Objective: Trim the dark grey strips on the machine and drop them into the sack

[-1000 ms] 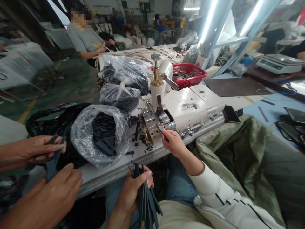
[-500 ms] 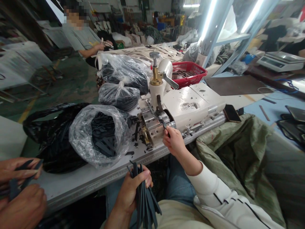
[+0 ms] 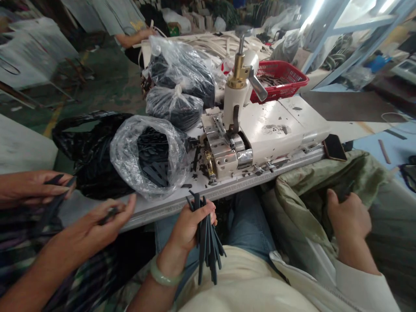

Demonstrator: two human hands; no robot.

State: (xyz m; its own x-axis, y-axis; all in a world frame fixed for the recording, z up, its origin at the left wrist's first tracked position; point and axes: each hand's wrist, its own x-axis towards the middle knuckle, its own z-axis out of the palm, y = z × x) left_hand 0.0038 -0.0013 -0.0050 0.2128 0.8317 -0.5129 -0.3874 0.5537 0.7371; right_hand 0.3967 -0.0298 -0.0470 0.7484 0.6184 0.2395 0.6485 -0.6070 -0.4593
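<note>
In my feed, the left hand (image 3: 191, 223) grasps a fanned bundle of slim, flat blue-black strips (image 3: 208, 247), long axis eleven to five o'clock. From its fingers, the white metal machine's bright steel end (image 3: 227, 158) lies at one o'clock, nearer this hand; the right hand (image 3: 349, 216) sits at three, curled by an olive-green fabric sack (image 3: 292, 182) — holding what, I cannot tell.
</note>
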